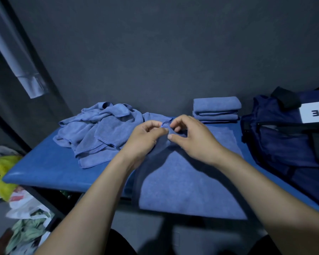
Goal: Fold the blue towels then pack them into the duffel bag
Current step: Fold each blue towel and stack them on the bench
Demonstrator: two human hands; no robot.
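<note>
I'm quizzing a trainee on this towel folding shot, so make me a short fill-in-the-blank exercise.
1. Both hands, left hand and right hand, pinch one ____ of the flat towel.
2. The folded stack sits against the ____.
3. The duffel bag lies at the table's ____ end.
4. The unfolded pile lies ____ of the hands.

Missing: corner; wall; right; left

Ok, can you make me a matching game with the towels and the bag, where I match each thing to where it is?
Things:
1. pile of unfolded towels
2. stack of folded towels
3. duffel bag
4. spread towel

Places:
A. far right of the table
B. at the back, by the wall, right of the hands
C. flat in front, its corner pinched by both hands
D. crumpled on the left

Pairs: 1-D, 2-B, 3-A, 4-C
</note>
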